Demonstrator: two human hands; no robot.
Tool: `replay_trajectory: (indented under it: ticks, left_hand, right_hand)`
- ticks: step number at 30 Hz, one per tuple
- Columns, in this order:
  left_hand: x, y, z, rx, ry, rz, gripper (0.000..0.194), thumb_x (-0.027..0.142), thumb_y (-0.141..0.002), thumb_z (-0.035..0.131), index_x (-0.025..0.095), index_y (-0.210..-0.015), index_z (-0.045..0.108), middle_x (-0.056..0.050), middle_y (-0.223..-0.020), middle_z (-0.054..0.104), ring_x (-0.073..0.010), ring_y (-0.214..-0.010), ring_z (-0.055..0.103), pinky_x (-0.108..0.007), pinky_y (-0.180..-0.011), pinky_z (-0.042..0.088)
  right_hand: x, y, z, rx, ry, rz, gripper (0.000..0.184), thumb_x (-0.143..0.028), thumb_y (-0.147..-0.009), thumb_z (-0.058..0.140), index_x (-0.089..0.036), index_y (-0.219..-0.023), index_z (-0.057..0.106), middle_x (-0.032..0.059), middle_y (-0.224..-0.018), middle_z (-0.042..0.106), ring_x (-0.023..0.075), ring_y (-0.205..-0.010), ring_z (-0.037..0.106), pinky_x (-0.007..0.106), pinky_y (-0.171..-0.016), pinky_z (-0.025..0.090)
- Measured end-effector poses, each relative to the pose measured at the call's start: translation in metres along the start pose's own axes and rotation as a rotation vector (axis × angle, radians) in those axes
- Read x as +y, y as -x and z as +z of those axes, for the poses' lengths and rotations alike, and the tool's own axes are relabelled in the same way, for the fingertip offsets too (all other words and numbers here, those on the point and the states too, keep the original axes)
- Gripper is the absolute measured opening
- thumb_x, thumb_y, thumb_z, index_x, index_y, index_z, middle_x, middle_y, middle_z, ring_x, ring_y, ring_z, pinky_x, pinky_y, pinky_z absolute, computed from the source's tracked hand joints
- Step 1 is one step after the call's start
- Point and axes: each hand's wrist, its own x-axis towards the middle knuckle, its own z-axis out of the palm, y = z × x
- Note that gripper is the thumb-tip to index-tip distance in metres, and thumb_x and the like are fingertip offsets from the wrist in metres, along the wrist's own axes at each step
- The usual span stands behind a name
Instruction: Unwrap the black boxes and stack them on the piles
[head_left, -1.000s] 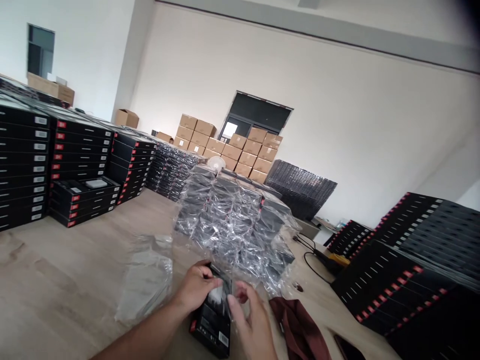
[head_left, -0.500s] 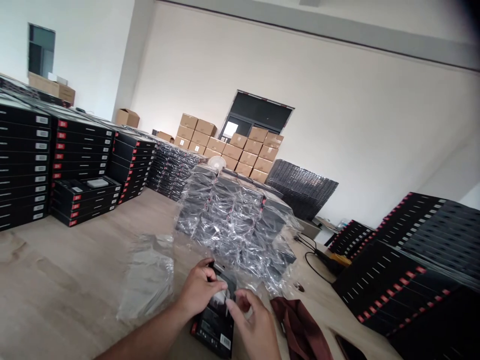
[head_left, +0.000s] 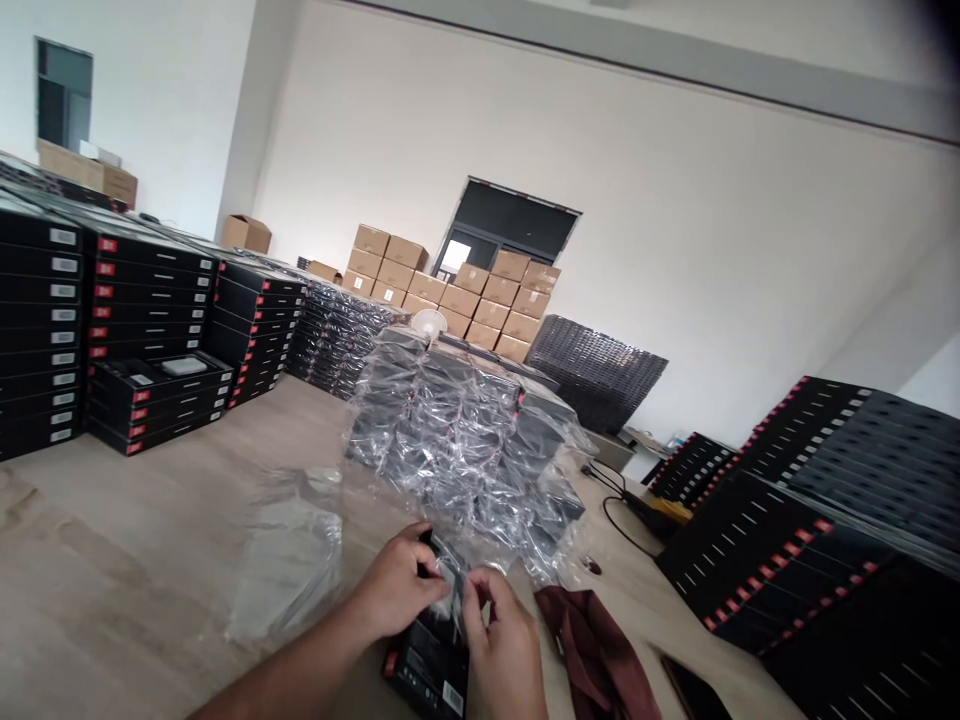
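Observation:
A black box with a red corner mark and a white barcode label lies on the table in front of me. Clear plastic film, which looks like a bag, covers its far part. My left hand is closed at the box's left side, thumb and fingers pinching the film. My right hand pinches at the film from the other side, its fingertips close to my left thumb. The exact edge between the fingertips is too small to make out. To the left lies a pile of flat clear plastic bags.
Plastic-wrapped black boxes are stacked just beyond my hands. Black box stacks stand at left and right. A maroon cloth and a phone lie to my right. Brown cartons are piled behind.
My right fingertips have risen slightly, away from the box's face, and are pinched closer together. My left hand stays in nearly the same place. The view has shifted a little.

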Motion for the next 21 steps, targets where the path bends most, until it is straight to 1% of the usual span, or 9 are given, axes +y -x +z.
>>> replay_trajectory:
  ticks: [4,8,9,11,13,14,16,18,21]
  left_hand:
    - [-0.002,-0.001,-0.001,0.035,-0.033,-0.008,0.006,0.021,-0.067,0.064,0.02,-0.063,0.068,-0.008,-0.13,0.055,-0.0218,-0.128,0.043,-0.028,-0.099,0.035]
    - [-0.001,-0.003,-0.004,0.054,-0.052,-0.05,0.015,0.026,-0.07,0.06,0.02,-0.057,0.066,-0.006,-0.126,0.058,-0.0228,-0.124,0.047,-0.029,-0.095,0.037]
    - [-0.001,-0.003,-0.004,0.051,-0.063,-0.05,0.016,0.026,-0.07,0.059,0.021,-0.057,0.065,-0.006,-0.121,0.062,-0.0228,-0.125,0.046,-0.028,-0.095,0.037]
    - [0.0,-0.002,-0.003,0.032,-0.085,-0.027,0.019,0.027,-0.072,0.057,0.022,-0.056,0.065,-0.005,-0.1,0.07,-0.0218,-0.126,0.044,-0.028,-0.094,0.037]
    - [0.0,-0.001,-0.001,0.008,-0.094,0.01,0.023,0.028,-0.076,0.052,0.024,-0.057,0.065,-0.004,-0.082,0.071,-0.0202,-0.127,0.043,-0.028,-0.095,0.036]
    - [0.0,-0.001,0.001,-0.002,-0.091,0.024,0.025,0.029,-0.077,0.05,0.024,-0.058,0.066,-0.004,-0.079,0.07,-0.0196,-0.127,0.044,-0.028,-0.096,0.036]
    - [0.0,0.0,0.003,-0.009,-0.079,0.035,0.026,0.03,-0.078,0.049,0.025,-0.059,0.067,-0.003,-0.083,0.071,-0.0192,-0.127,0.043,-0.027,-0.097,0.035]
    - [-0.001,0.0,0.005,0.004,-0.078,0.028,0.026,0.03,-0.078,0.05,0.025,-0.06,0.067,-0.003,-0.091,0.071,-0.0193,-0.128,0.042,-0.027,-0.097,0.036]
    - [-0.004,0.0,0.007,0.033,-0.088,0.029,0.025,0.03,-0.077,0.051,0.024,-0.058,0.066,-0.004,-0.095,0.071,-0.0196,-0.128,0.042,-0.027,-0.096,0.037]
  right_hand:
    - [-0.002,-0.001,0.005,0.012,0.123,-0.045,0.016,-0.03,-0.084,0.048,-0.02,-0.091,0.058,0.0029,-0.072,0.065,0.0176,-0.062,0.063,0.026,-0.059,0.047]
    - [0.006,-0.004,-0.004,0.088,0.247,0.0,0.017,-0.027,-0.085,0.043,-0.021,-0.084,0.058,0.0061,-0.077,0.066,0.0202,-0.066,0.063,0.029,-0.059,0.046]
    - [0.007,-0.004,-0.006,0.127,0.244,0.022,0.018,-0.029,-0.086,0.042,-0.021,-0.087,0.058,0.0072,-0.079,0.067,0.0207,-0.067,0.063,0.029,-0.06,0.047]
    - [0.007,-0.003,-0.005,0.182,0.214,0.04,0.022,-0.034,-0.087,0.043,-0.019,-0.094,0.058,0.0092,-0.085,0.067,0.0217,-0.071,0.064,0.03,-0.061,0.048]
    - [0.004,-0.001,-0.001,0.17,0.206,0.016,0.024,-0.036,-0.086,0.047,-0.019,-0.099,0.057,0.0096,-0.089,0.067,0.0229,-0.077,0.064,0.031,-0.065,0.049]
    - [0.002,-0.001,0.002,0.14,0.221,-0.003,0.023,-0.034,-0.085,0.049,-0.019,-0.1,0.057,0.0091,-0.09,0.067,0.0235,-0.08,0.064,0.032,-0.067,0.049]
    - [0.001,-0.002,0.005,0.087,0.275,-0.017,0.021,-0.025,-0.081,0.048,-0.021,-0.1,0.057,0.008,-0.092,0.066,0.0243,-0.084,0.063,0.034,-0.072,0.048]
    - [0.001,-0.004,0.005,0.091,0.335,0.008,0.022,-0.018,-0.079,0.045,-0.022,-0.097,0.057,0.0078,-0.093,0.065,0.0251,-0.085,0.062,0.036,-0.074,0.047]
    - [0.001,-0.005,0.003,0.138,0.367,0.023,0.016,-0.025,-0.08,0.049,-0.022,-0.094,0.056,0.0085,-0.091,0.065,0.0269,-0.085,0.061,0.037,-0.074,0.046]
